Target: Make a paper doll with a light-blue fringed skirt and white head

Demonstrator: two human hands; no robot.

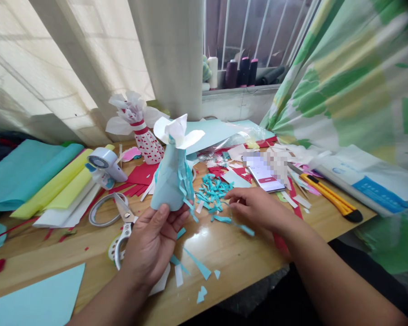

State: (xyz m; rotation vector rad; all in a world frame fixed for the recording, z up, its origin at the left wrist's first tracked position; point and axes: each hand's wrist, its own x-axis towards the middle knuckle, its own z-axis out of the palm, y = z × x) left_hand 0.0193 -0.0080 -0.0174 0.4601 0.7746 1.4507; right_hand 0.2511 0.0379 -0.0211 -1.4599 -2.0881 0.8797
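Note:
My left hand is closed around the lower edge of a light blue paper cone and holds it upright above the table. Teal crinkled strips run down the cone's right side, and white paper petals flare at its top. My right hand is at the right edge of a heap of teal paper strips, its fingers bent and slightly apart. One loose teal strip shows just under that hand. Behind the cone stands a similar red-and-white paper cone with white petals.
Scissors and tape rolls lie left of my left hand, beside a small handheld fan and paper rolls. A phone, a yellow utility knife and a plastic package are on the right.

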